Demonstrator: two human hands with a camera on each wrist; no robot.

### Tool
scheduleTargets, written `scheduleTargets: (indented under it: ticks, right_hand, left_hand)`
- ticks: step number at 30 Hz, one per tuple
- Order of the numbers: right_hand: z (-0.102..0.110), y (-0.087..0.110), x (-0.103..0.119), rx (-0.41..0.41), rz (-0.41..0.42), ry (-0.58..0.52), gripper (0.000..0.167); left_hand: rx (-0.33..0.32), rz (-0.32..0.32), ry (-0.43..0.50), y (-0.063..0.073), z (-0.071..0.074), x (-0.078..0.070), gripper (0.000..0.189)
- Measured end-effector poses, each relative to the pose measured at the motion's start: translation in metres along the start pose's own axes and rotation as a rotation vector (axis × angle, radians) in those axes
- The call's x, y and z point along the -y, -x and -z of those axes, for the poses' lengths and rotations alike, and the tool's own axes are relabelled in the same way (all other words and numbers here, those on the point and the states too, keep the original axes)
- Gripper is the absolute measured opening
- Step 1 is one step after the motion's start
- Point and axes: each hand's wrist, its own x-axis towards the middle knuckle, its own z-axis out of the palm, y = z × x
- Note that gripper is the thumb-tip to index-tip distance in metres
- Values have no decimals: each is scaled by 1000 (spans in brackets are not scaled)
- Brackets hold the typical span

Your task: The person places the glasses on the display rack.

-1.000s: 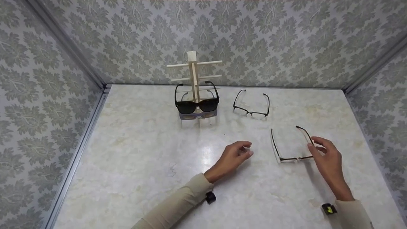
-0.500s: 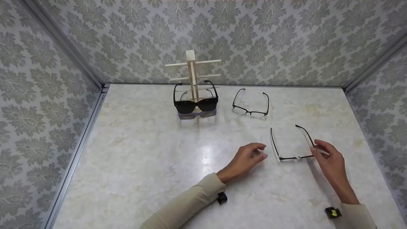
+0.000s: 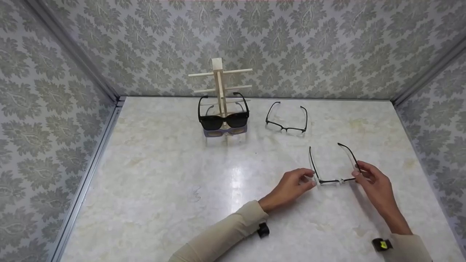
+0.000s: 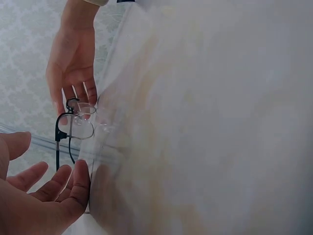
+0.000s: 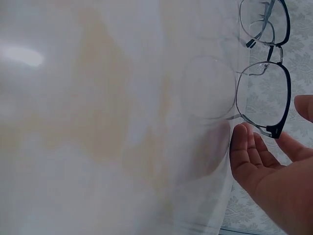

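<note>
A pair of dark-rimmed eyeglasses with clear lenses stands on the table, both temples unfolded toward the back. My right hand is at its right hinge, fingers beside the frame. In the right wrist view the thumb sits apart from the rim, while the fingers reach close under the corner. On the other side, my left hand has its loosely bent fingertips right at the left temple. The left wrist view shows a gap between that hand's thumb and fingers.
Black-rimmed eyeglasses lie farther back. A wooden eyewear stand holds black sunglasses above a purple-grey pair. Patterned walls border the marbled table at the back and sides.
My left hand has moved right across the table up to the eyeglasses' left temple. My right hand has stayed at the right hinge, shifting only slightly; the eyeglasses have hardly moved.
</note>
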Motion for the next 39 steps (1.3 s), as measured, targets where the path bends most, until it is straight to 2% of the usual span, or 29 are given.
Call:
scheduleTargets:
  ticks: [6,10,17,24,30,34,39]
  right_hand:
    - [-1,1,-2,-16,8,-19,49]
    - [-3,2,-3,-29,-21,-18,45]
    - [-3,1,-7,-37,-71,-4,45]
    - [-2,2,-4,-49,-92,-51,45]
    - [-3,4,2,-71,-110,-43,47]
    - [-4,7,9,-81,-94,-53,48]
    - [-4,11,21,-97,-33,-81,44]
  left_hand:
    - [12,3,30,-3,-8,-1,38]
    - [26,16,62,-4,-12,-1,40]
    - [23,10,54,-7,-17,-3,38]
    - [7,8,26,-8,-17,-3,36]
    - [0,8,16,-8,-13,-4,39]
    - [-2,8,36,-7,-10,-6,41]
    - [-19,13,105,-4,-6,-10,42]
